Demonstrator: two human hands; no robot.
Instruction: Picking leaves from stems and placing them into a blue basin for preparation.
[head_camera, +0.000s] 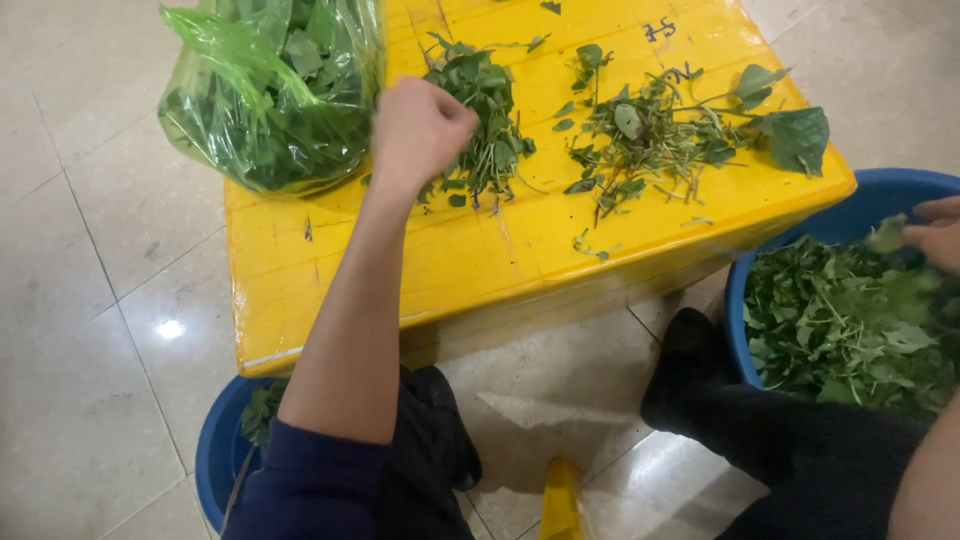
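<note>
Here the bunch of leafy greens (485, 125) lies just above the middle of the frame on the yellow box lid (470, 260), and the left hand (418, 130) is curled into a loose fist against its left edge, seemingly pinching some stems, though the fingers are turned away and the grip itself is hidden. The greens look light, limp and easily bruised, so they are likely best taken by the stems near the base rather than by the soft leaves. To the right of the bunch, a scatter of stripped stems and loose leaves (670, 135) spreads across the lid towards its upper right corner. At the upper left a green plastic bag (270, 95) stuffed with more leaves rests on the lid's edge. At the far right edge the right hand (935, 235) hovers with fingers part-open over a blue basin (850, 205) full of picked leaves; it appears to touch a leaf. Another blue basin (215, 450) sits at the lower left on the pale tiled floor (90, 300).
</note>
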